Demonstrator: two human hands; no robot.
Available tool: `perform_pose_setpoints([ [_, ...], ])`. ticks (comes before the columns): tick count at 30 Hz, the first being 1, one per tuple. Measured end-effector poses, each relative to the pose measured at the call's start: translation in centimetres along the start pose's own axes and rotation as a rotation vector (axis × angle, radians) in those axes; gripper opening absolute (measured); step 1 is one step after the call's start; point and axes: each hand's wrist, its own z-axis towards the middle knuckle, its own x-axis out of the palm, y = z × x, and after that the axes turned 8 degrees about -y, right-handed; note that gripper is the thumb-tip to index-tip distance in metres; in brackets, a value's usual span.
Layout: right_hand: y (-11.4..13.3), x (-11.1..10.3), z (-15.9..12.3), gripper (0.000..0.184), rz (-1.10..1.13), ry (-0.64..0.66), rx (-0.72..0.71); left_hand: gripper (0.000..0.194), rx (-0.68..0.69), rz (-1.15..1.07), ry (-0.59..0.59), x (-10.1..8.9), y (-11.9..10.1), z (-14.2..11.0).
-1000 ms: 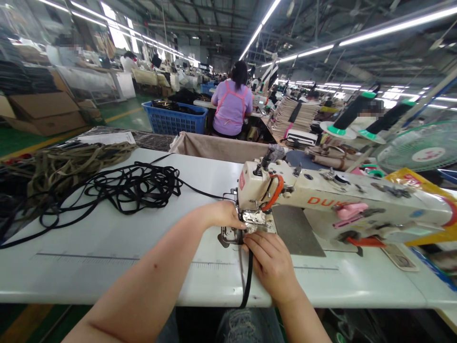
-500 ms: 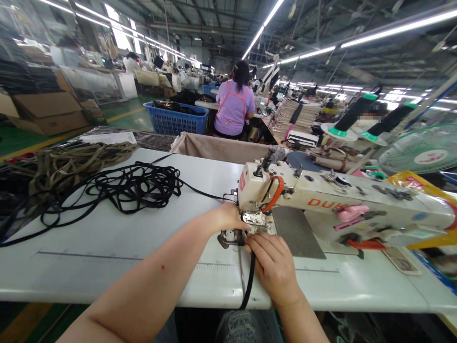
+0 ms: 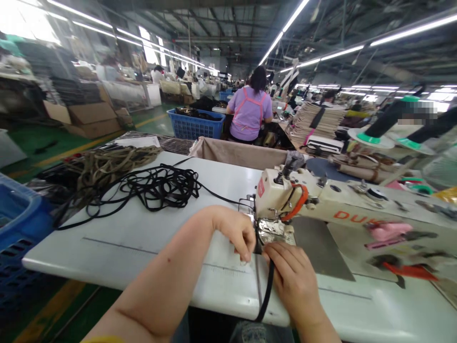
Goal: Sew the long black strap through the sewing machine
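A white sewing machine (image 3: 273, 193) stands on the pale table, its needle area just beyond my hands. My right hand (image 3: 293, 269) is closed on a narrow black strap (image 3: 267, 293) close to the metal presser foot (image 3: 269, 227). From under those fingers the strap runs down over the table's front edge. Just left of the presser foot, my left hand (image 3: 237, 233) is bent downward with fingers curled together; whatever they may hold cannot be made out. A loose tangle of black strap (image 3: 162, 186) lies to the left, one strand leading to the machine.
Olive straps (image 3: 114, 166) are heaped at the table's far left. A blue basket (image 3: 21, 214) stands beyond the left edge. Behind the table are a fabric-lined bin (image 3: 232, 153) and a seated person (image 3: 250, 109). Thread cones (image 3: 389, 119) stand at the right.
My left hand has drawn back from the presser foot toward the table's front, its fingers now curled. The right hand stays by the foot. The view has turned left, showing the blue basket.
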Motion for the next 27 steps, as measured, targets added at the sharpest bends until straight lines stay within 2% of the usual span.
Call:
perform_pose_setpoints([
  [2,-0.3,0.1,0.2,0.018,-0.015,-0.015,-0.016,0.031,0.213,-0.108,0.214,1.1,-2.0,-0.5],
  [3,-0.4,0.1,0.2,0.020,-0.026,-0.024,-0.027,0.035,0.324,-0.138,0.365,1.7,-3.0,-0.4],
  [4,-0.6,0.2,0.3,0.022,-0.039,-0.031,-0.042,0.038,0.423,-0.186,0.441,2.2,-3.9,-0.3],
  [5,-0.8,0.3,0.3,0.023,-0.051,-0.035,-0.058,0.040,0.495,-0.225,0.458,2.5,-4.5,-0.2],
  [7,-1.1,0.5,0.3,0.026,-0.063,-0.033,-0.089,0.039,0.575,-0.236,0.413,2.3,-4.7,0.0],
  [9,-1.3,0.9,0.1,0.028,-0.057,-0.021,-0.104,0.033,0.532,-0.146,0.285,1.2,-3.5,-0.3],
  [10,-1.4,1.2,-0.1,0.027,-0.051,-0.016,-0.100,0.028,0.450,-0.074,0.188,0.4,-2.6,-0.6],
  [12,-1.7,1.7,-0.6,0.026,-0.034,0.003,-0.090,0.018,0.212,0.091,-0.103,-1.1,-0.5,-1.2],
  [14,-2.0,2.3,-1.0,0.026,-0.020,0.020,-0.087,0.011,-0.032,0.263,-0.448,-2.2,1.1,-1.2],
  [16,-2.3,2.8,-1.4,0.027,-0.020,0.031,-0.090,0.018,-0.224,0.424,-0.762,-2.6,2.1,-0.5],
  [18,-2.6,3.0,-1.6,0.029,-0.034,0.037,-0.093,0.026,-0.335,0.565,-0.977,-2.4,2.8,0.7],
  [20,-2.8,3.1,-1.6,0.032,-0.042,0.052,-0.105,0.036,-0.373,0.675,-1.051,-1.9,3.4,2.0],
  [23,-2.9,3.2,-1.5,0.034,-0.049,0.078,-0.137,0.050,-0.361,0.741,-1.010,-1.5,4.4,3.6],
  [27,-3.2,3.2,-1.5,0.035,-0.058,0.080,-0.196,0.037,-0.336,0.763,-0.959,-1.9,5.4,4.6],
])
